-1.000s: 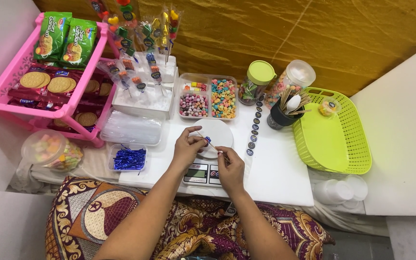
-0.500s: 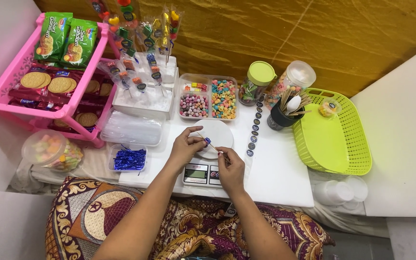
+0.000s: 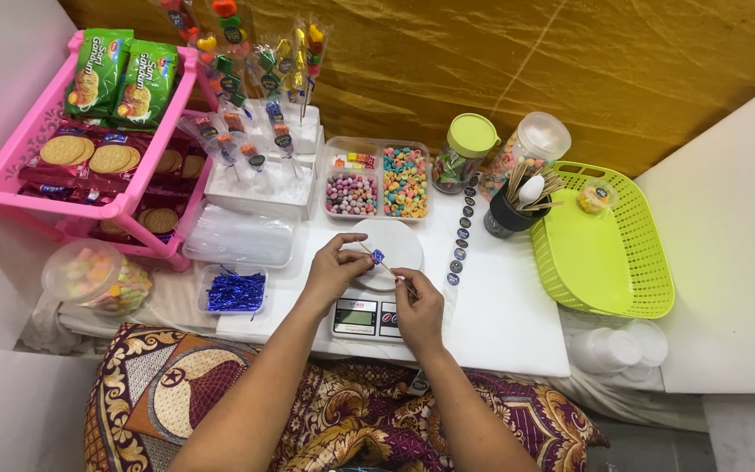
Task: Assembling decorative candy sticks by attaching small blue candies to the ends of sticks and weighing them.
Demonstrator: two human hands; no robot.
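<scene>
1. The left hand [image 3: 335, 267] pinches one end of a thin wooden skewer [image 3: 386, 262] above a small digital scale [image 3: 369, 306] on the white table [image 3: 500, 323].
2. The right hand [image 3: 417, 306] grips the skewer's other end.
3. A small blue piece [image 3: 378, 257] sits on the skewer, between the hands.
4. A tray of coloured candies [image 3: 377, 179] lies just behind the scale.

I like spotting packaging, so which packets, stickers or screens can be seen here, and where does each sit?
Two green biscuit packets: upright on the pink rack's top shelf, far left.
Red biscuit packets: flat on the rack's lower shelves.
Strip of round dark stickers: running down the white table, right of the scale.
Small grey scale screen: rectangular, below the white round pan, between both hands.
</scene>
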